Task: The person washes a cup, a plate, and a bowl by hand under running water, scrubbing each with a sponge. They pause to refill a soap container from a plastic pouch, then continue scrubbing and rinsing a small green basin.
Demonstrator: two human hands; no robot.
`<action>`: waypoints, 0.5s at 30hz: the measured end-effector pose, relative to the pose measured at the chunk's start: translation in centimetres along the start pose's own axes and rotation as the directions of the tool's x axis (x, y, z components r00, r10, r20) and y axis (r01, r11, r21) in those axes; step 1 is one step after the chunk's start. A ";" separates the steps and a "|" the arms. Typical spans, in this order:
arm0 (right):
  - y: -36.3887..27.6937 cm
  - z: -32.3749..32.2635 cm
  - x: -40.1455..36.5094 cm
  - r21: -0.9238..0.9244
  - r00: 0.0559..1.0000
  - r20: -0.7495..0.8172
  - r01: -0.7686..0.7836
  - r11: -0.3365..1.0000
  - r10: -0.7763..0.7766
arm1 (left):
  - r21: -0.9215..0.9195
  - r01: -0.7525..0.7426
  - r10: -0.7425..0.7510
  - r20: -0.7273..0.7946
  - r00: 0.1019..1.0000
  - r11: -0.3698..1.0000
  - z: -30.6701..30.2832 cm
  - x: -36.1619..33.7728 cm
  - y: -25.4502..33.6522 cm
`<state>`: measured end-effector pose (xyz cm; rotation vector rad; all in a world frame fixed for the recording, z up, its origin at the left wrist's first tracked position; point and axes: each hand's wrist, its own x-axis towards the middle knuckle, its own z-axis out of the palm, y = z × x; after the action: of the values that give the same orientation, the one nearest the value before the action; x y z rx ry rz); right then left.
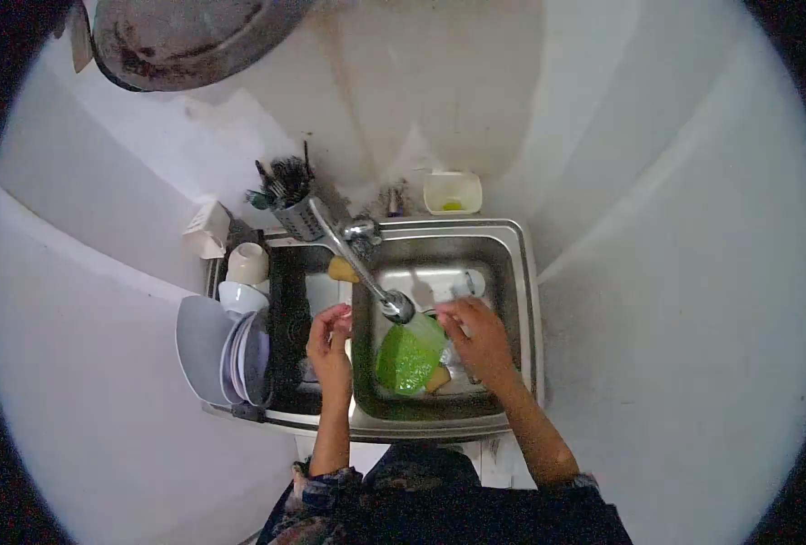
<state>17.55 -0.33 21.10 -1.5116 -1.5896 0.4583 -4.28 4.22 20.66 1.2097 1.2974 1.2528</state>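
Observation:
My left hand (332,343) hovers over the divider between the two basins, fingers loosely curled and apart, with nothing visible in it. Over the right basin my right hand (480,338) is held beside the faucet head (397,307), thumb and fingers slightly apart; I make out nothing held there. Water runs from the faucet onto a bright green dish-like item (406,361) lying in the sink. A yellowish-brown piece (438,379), perhaps a sponge, sits at its lower right edge. Behind the right hand, a whitish round item (469,283) rests in the basin.
Plates (256,359) and bowls (247,263) stand in a rack on the left. A metal utensil holder (299,219) is behind the faucet. A pale tub (453,193) sits at the back edge. Another yellow-brown piece (342,269) lies near the divider. A large dark pan (194,41) hangs above.

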 end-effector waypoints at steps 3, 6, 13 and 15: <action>2.5 4.4 5.5 0.055 0.994 0.030 -0.104 0.993 0.102 | -0.046 0.056 -0.058 -0.045 0.997 0.997 0.2 3.5 1.5; 5.8 8.9 10.0 0.020 0.996 0.015 -0.087 0.996 0.087 | -0.111 0.131 -0.127 0.040 0.991 0.985 0.6 7.1 -2.0; 8.1 11.3 14.1 -0.004 0.978 0.184 -0.101 0.995 0.100 | -0.092 0.169 -0.156 0.127 0.980 0.981 2.8 8.2 -3.8; 6.4 8.7 13.7 -0.036 0.955 0.238 -0.176 0.984 0.179 | -0.055 0.073 -0.067 0.095 0.993 0.996 2.5 5.4 -4.4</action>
<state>16.33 16.27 15.93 -1.6680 -1.6485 0.7581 -2.46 9.84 16.17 1.1575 1.2171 1.1633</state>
